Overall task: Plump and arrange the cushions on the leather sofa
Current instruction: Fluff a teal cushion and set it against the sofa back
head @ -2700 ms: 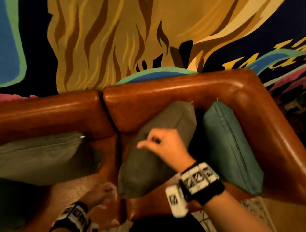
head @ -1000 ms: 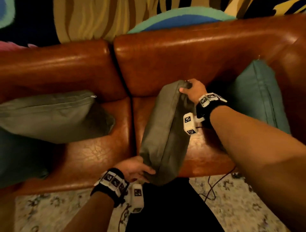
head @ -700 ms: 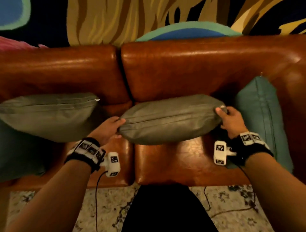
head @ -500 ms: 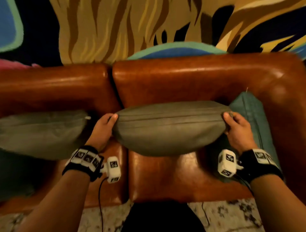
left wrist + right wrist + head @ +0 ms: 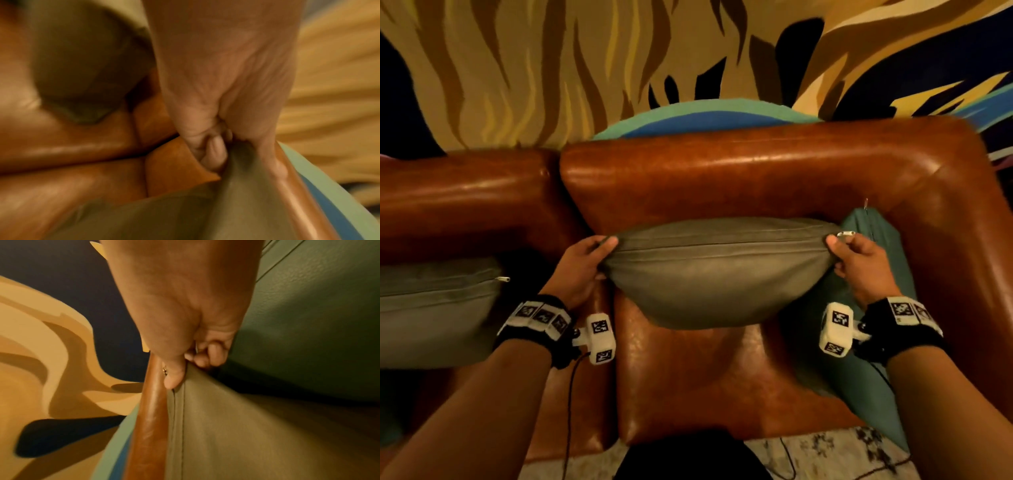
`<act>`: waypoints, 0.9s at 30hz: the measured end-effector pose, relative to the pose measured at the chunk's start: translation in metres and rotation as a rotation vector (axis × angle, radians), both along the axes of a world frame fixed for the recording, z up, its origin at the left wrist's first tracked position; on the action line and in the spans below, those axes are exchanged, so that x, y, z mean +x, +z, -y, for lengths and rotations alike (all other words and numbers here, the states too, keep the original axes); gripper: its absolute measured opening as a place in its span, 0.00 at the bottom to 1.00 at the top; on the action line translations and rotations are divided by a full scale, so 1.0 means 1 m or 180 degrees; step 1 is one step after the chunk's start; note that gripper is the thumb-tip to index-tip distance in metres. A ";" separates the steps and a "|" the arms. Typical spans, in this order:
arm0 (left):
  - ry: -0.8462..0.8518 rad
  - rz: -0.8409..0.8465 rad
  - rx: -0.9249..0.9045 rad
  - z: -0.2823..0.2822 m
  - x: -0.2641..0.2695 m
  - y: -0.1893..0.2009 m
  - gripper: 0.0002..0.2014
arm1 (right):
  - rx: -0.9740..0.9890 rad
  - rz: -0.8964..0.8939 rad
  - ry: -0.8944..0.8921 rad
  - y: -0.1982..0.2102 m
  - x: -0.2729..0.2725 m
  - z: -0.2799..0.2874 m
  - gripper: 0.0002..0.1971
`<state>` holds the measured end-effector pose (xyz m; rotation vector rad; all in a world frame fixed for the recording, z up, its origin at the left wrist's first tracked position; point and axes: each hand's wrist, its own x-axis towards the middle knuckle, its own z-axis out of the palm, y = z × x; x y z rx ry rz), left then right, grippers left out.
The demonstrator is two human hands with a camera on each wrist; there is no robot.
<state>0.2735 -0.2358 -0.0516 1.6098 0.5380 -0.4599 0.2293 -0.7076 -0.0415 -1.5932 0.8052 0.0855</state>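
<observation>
Sofa (image 5: pixel 722 192) backrest behind olive cushion (image 5: pixel 719 274); left hand (image 5: pixel 582 263), right hand (image 5: pixel 859 263) pinch end corners.

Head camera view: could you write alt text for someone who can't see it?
Two hands hold an olive-grey cushion by its upper corners against the back of a brown leather sofa, the left hand on one end and the right hand on the other. A teal cushion stands at the right, another olive-grey cushion at the left.
</observation>
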 end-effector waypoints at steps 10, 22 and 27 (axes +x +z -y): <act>0.0003 -0.0297 -0.0283 0.006 0.016 0.008 0.09 | -0.0114 -0.0417 0.0015 0.001 0.017 0.004 0.08; 0.0393 0.0055 0.1482 0.007 0.013 0.012 0.12 | -0.1898 -0.0214 -0.0220 0.010 0.024 -0.021 0.14; 0.0900 0.0275 0.0274 0.036 -0.008 0.024 0.08 | -0.1037 0.0394 0.1057 0.024 0.009 -0.084 0.12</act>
